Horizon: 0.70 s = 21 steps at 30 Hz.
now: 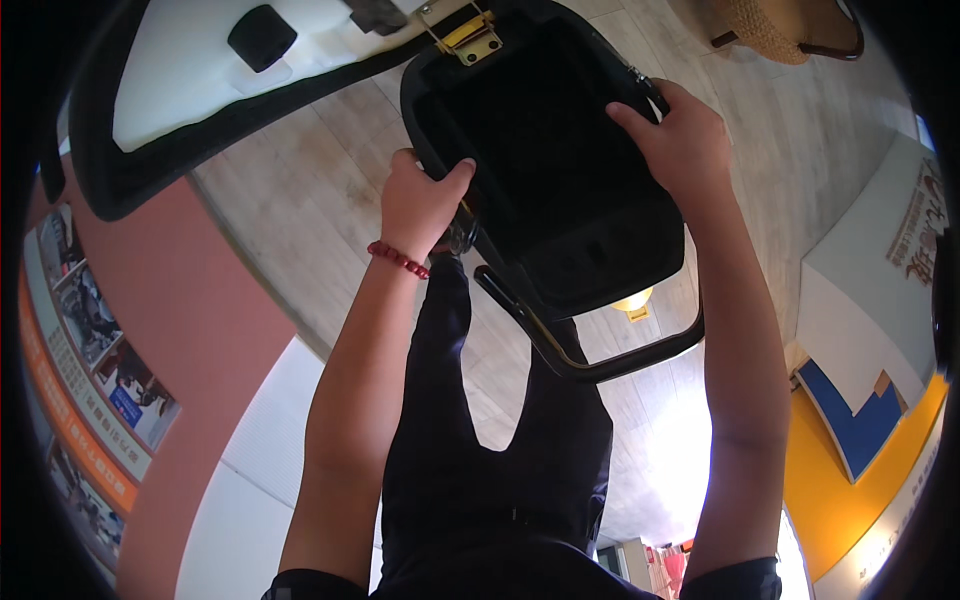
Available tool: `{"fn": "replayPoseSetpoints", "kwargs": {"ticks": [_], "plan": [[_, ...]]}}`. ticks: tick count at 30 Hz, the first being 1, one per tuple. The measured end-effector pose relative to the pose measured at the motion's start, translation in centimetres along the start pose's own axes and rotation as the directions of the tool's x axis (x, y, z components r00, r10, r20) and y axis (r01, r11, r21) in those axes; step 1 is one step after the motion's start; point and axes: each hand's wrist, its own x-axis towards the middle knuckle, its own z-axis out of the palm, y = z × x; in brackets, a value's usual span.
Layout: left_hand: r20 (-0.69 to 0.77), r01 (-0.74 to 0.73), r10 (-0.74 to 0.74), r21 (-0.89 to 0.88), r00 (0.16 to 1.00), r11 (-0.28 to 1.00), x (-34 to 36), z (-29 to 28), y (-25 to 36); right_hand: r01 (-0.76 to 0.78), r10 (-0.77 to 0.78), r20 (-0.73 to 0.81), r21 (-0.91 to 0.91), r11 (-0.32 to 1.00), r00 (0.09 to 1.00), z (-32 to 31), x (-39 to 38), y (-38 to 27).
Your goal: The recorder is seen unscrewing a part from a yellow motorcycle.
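Held in front of me is a black, tray-like panel (560, 150) with a raised rim, a dark recessed middle and rounded corners. My left hand (425, 200), with a red bead bracelet at its wrist, is closed on the panel's left edge, thumb on top. On the right edge near the far end, my right hand (685, 140) is closed too, its fingers mostly hidden beneath. A metal bracket (470, 38) with a yellow part sits at the panel's far left corner. Below the near end runs a bent black tube frame (640, 358).
A large black-edged shell (130, 190) with a white inside and a black cylinder (263, 38) stands at the far left. A woven chair (765, 28) is at the far right. Pink (200, 330) and yellow wall panels (830, 510) flank the wood-look floor (330, 180). A yellow part (637, 312) shows below the panel.
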Motion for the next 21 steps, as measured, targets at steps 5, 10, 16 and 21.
{"fn": "replayPoseSetpoints", "kwargs": {"ticks": [5,10,16,21], "plan": [[0.014,-0.062,0.061,0.129,0.998,0.99,0.1,-0.1,1.5,0.072,-0.093,-0.101,-0.199,0.977,0.991,0.8,0.4,0.1],[0.039,-0.073,0.069,0.098,0.997,0.993,-0.5,-0.4,1.2,-0.027,0.044,0.047,-0.322,0.946,0.998,-0.5,0.2,-1.2],[0.007,-0.077,0.077,0.002,0.997,0.997,-3.2,-1.7,2.5,-0.012,0.015,0.012,-0.23,0.973,1.0,-2.1,-1.1,-1.4],[-0.009,-0.15,0.15,-0.029,0.989,0.988,-3.1,-1.1,1.0,0.046,-0.041,0.028,-0.218,0.975,0.999,-1.9,-1.5,-0.8]]}}
